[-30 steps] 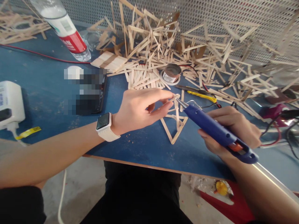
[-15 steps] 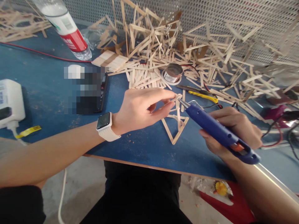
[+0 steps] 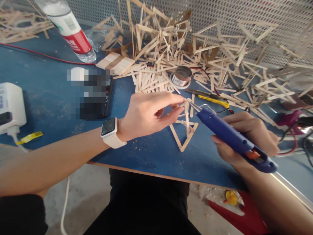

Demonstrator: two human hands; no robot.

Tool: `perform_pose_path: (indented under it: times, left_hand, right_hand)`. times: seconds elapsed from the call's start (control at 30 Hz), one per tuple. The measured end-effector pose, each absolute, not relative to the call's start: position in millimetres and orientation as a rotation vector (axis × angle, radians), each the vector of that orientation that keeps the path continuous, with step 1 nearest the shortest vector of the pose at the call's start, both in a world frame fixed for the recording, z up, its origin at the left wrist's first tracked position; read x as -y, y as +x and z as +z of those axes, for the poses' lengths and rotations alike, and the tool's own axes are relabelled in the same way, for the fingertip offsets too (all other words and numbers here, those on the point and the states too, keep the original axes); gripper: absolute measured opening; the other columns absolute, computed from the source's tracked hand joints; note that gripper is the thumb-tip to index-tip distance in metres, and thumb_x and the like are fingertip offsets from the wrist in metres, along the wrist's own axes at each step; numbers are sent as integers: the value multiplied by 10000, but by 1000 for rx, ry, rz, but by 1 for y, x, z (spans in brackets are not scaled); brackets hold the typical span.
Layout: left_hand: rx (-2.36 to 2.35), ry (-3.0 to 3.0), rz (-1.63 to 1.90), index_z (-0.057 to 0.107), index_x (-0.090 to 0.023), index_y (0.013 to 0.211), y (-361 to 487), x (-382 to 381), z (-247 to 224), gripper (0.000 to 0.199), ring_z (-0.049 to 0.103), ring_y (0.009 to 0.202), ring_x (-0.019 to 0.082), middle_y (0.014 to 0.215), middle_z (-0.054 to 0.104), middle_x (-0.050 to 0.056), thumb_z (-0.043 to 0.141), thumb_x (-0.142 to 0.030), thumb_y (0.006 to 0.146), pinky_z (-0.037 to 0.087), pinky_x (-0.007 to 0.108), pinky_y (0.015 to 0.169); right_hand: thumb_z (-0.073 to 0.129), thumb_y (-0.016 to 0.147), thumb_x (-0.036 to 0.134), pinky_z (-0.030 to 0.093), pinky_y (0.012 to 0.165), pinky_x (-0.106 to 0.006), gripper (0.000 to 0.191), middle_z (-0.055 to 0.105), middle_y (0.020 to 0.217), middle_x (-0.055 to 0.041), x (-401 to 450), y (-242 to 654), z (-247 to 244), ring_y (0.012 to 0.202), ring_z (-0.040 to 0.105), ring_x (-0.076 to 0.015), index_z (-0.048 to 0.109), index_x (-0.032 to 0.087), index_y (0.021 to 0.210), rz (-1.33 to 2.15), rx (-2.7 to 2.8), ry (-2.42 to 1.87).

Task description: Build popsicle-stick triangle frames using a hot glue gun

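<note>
My left hand [image 3: 153, 111] pinches the upper end of a small frame of popsicle sticks [image 3: 183, 145] between thumb and fingers. The frame's triangular base rests on the blue table, with sticks rising from it toward my fingertips. In my right hand [image 3: 249, 130] is a blue hot glue gun [image 3: 227, 133], my fingers wrapped round its body. Its metal nozzle points up and left, close to the pinched stick end; whether the tip touches the wood I cannot tell. A yellow-handled utility knife [image 3: 213, 101] lies just behind the nozzle.
Loose popsicle sticks [image 3: 151, 80] and tangled stick structures [image 3: 158, 36] fill the back by a perforated metal screen [image 3: 215, 13]. A small round tub [image 3: 181, 76] stands among them. At left are a water bottle [image 3: 77, 40], a phone [image 3: 109, 98] and a white power adapter [image 3: 12, 104].
The glue gun in my right hand has shifted slightly right and down. My left hand and the stick frame stay nearly still.
</note>
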State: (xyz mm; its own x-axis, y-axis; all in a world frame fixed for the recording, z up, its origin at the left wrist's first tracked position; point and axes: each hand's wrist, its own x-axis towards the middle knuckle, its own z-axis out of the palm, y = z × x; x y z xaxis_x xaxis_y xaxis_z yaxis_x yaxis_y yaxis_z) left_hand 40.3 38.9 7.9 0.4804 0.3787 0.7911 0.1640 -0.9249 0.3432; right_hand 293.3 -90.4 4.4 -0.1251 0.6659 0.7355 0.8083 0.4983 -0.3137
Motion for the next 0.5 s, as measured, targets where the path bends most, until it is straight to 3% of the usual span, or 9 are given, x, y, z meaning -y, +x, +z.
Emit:
perform_pose_path:
  times: [0.17, 0.37, 0.5]
  left_hand:
    - [-450, 2512, 1432, 802, -193, 1085, 40, -41, 8, 85, 662, 549, 73, 893, 857, 6, 761, -187, 1012, 634, 224, 654]
    - [-394, 2530, 1458, 797, -170, 1088, 40, -42, 9, 93, 664, 554, 69, 888, 855, 7, 769, -160, 999, 619, 210, 644]
    - [-423, 2541, 1443, 807, -201, 1078, 39, -41, 9, 89, 674, 546, 86, 876, 853, 9, 756, -169, 1012, 621, 228, 634]
  right_hand:
    - [860, 918, 431, 481, 493, -340, 242, 751, 846, -4, 91, 292, 4, 608, 668, -173, 666, 286, 912, -209, 1821, -1221]
    - [834, 909, 287, 482, 560, -347, 214, 739, 863, -1, 94, 286, 10, 662, 674, -173, 620, 282, 905, -151, 1793, -1296]
    - [826, 889, 298, 452, 518, -350, 205, 747, 865, 14, 93, 292, 6, 631, 652, -169, 622, 297, 897, -143, 1805, -1279]
